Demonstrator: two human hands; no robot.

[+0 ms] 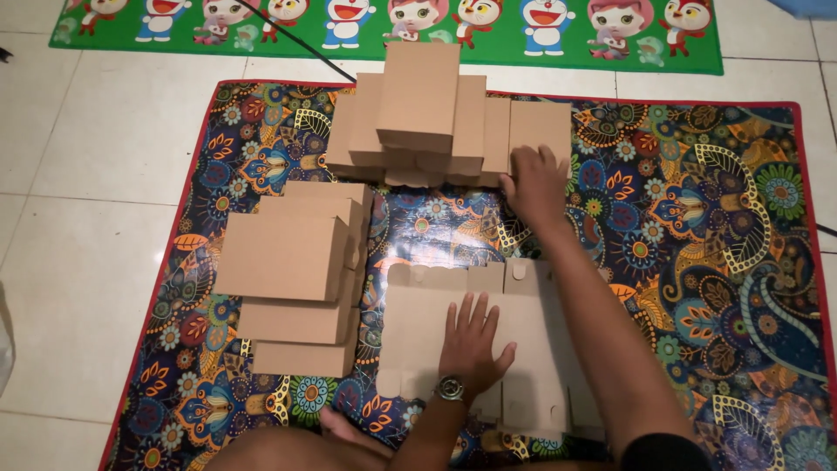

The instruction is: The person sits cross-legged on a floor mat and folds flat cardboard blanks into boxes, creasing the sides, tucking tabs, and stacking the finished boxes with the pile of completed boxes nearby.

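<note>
My left hand [471,344] lies flat, fingers spread, on the unfolded cardboard sheet [418,336] on the patterned mat [697,244]. Right hand [534,185], fingers together, touches the far box stack [436,113].

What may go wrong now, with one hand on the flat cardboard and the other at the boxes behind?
1. The right hand touches the far pile of folded brown cardboard boxes; its top box overhangs, so a push might topple it.
2. The left hand presses the flat unfolded brown cardboard sheet; leaning on it may crease it.
</note>
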